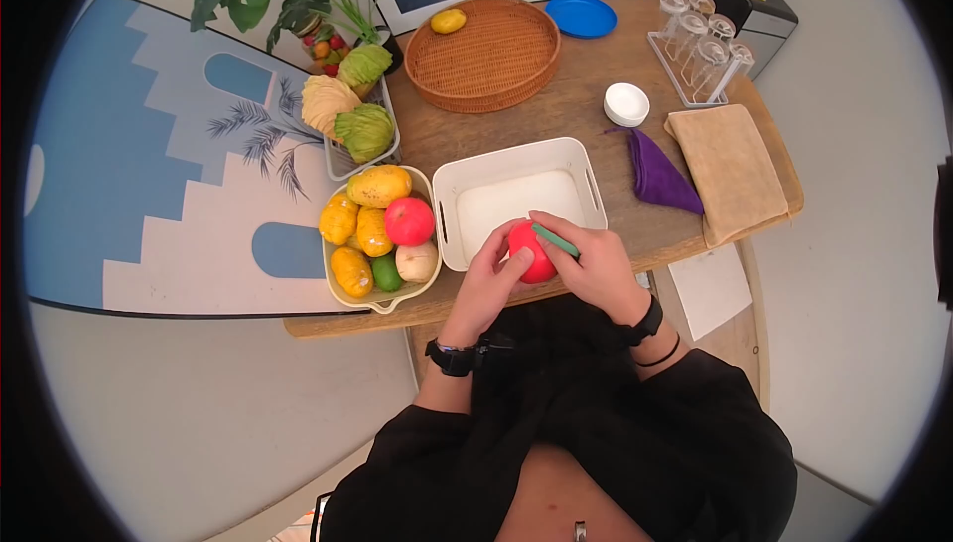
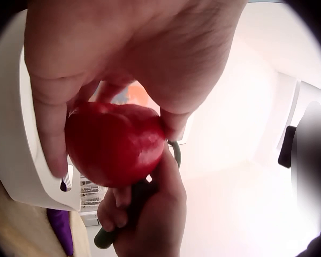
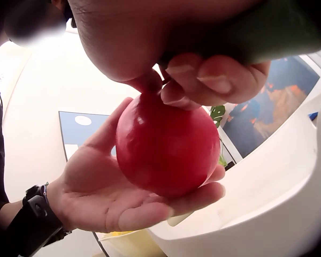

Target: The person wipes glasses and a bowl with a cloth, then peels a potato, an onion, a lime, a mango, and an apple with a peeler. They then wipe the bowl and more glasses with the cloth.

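Over the near edge of the white basin, a shiny red apple is held between both hands. My left hand grips it from the side, and in the right wrist view the palm and fingers cup it from below. A green-handled peeler is gripped by my right hand, whose fingertips meet the top of the apple. From the left wrist, the peeler's handle end pokes out of the right fist; its blade is hidden by fingers and fruit.
Left of the basin stands a cream basket of yellow, red, pale and green produce. Behind are a grey crate of leafy vegetables, a wicker tray and a blue plate. To the right lie a white bowl, purple cloth and tan cloth.
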A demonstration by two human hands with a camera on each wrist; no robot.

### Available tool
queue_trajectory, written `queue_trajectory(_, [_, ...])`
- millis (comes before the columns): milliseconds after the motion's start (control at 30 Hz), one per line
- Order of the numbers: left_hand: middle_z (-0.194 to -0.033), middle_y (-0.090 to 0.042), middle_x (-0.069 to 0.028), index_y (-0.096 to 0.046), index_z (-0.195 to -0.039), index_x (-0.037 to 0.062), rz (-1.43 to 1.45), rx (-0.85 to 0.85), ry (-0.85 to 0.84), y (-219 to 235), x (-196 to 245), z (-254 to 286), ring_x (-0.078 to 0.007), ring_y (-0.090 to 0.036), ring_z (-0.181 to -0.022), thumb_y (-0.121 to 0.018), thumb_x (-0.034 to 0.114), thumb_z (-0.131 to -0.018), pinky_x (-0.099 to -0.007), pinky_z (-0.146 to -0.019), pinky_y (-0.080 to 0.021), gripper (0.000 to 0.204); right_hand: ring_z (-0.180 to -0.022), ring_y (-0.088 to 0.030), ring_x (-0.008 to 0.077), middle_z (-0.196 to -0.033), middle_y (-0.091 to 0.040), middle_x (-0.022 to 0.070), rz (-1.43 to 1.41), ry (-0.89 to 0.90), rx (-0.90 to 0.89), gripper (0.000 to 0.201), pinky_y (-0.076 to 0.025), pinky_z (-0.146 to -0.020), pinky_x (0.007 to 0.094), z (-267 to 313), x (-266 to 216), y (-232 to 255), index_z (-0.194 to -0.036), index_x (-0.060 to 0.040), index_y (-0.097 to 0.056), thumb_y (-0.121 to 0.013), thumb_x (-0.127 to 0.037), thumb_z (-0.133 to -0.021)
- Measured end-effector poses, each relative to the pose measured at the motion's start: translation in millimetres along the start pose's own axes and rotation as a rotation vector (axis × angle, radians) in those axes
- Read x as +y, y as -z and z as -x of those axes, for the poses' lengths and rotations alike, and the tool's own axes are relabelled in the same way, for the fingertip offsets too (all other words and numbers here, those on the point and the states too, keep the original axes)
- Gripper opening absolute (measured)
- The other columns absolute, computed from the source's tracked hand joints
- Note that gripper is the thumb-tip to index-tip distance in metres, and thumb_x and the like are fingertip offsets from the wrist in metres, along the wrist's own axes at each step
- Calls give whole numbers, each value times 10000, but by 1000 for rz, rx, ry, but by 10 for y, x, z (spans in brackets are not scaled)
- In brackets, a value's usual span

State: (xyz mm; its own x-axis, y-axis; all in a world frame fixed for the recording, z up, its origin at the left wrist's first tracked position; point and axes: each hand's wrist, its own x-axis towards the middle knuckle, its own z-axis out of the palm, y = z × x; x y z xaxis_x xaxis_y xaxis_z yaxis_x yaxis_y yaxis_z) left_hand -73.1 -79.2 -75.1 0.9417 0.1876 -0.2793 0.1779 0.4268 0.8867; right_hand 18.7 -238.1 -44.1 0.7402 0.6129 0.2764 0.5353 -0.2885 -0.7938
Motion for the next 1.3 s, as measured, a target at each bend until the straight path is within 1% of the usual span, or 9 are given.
queue_trajectory(300, [-1370, -528, -96, -466, -1429, 85, 215, -31, -68, 7, -74, -64, -175, -579, -1206, -540, 235, -1060, -313, -869, -576, 405, -781, -703, 371, -886, -718, 194, 0, -18, -19, 347, -572, -700, 418, -12, -28, -14, -1252, -139, -684, -647, -219, -916])
queue_trajectory(500, [-1414, -475, -127, -355, -1497, 110, 177, -49, 231, -79, 155, 48, -219, -564, -1232, -560, 259, -1050, -359, -970, -542, 514, -779, -703, 369, -886, -719, 188, 19, 39, 5, 356, -568, -693, 424, -2, 40, -45, -1260, -153, -681, -648, -234, -915])
queue_trajectory(667, [-1416, -462, -131, -300, -1532, 106, -248, -125, -271, -62, 93, 35, -227, -524, -1272, -666, 179, -981, -383, -1069, -467, 665, -771, -702, 368, -877, -719, 186, 40, -11, -22, 375, -567, -686, 424, -20, 26, -25, -1285, -172, -665, -650, -240, -916])
queue_trajectory(800, [-1406, -470, -119, -311, -1528, 85, 52, 32, -68, 40, -79, -86, -215, -510, -1281, -699, 117, -950, -372, -1082, -446, 697, -757, -700, 364, -859, -716, 181, 18, 12, 18, 382, -564, -672, 419, -26, -21, -41, -1291, -171, -659, -656, -240, -915])
queue_trajectory(1000, [-1391, -485, -114, -342, -1498, 63, -200, -158, -282, -54, 53, 27, -206, -509, -1279, -680, 128, -966, -368, -1085, -439, 634, -759, -703, 357, -862, -718, 176, 47, 28, 18, 373, -566, -672, 414, -7, 33, -28, -1276, -154, -668, -658, -232, -912])
queue_trajectory(1100, [-1378, -492, -108, -349, -1488, 64, -207, -148, -209, -69, 125, 21, -204, -512, -1266, -673, 141, -974, -367, -1075, -446, 612, -764, -704, 354, -866, -721, 172, 55, 41, 17, 363, -568, -681, 414, 2, 31, -54, -1263, -148, -675, -658, -227, -910])
queue_trajectory(1167, [-1365, -493, -99, -352, -1483, 64, 20, -83, 192, -140, 249, 83, -201, -507, -1257, -686, 142, -965, -364, -1067, -448, 621, -766, -704, 354, -868, -722, 170, 64, 50, 11, 359, -569, -685, 414, 9, 43, -69, -1259, -145, -677, -658, -225, -909])
queue_trajectory(1200, [-1365, -493, -99, -352, -1483, 64, 20, -83, 192, -107, 183, 55, -201, -507, -1257, -686, 142, -965, -364, -1067, -448, 621, -768, -704, 355, -869, -721, 173, 54, 53, 21, 352, -569, -688, 413, 8, 55, -79, -1252, -141, -681, -656, -223, -910])
queue_trajectory(1300, [-1357, -495, -102, -352, -1481, 67, -205, -71, -120, -40, -29, -3, -213, -510, -1254, -706, 163, -954, -375, -1067, -448, 642, -763, -703, 359, -863, -714, 186, 16, 20, 24, 342, -566, -686, 410, -7, 30, -54, -1242, -127, -688, -649, -214, -913])
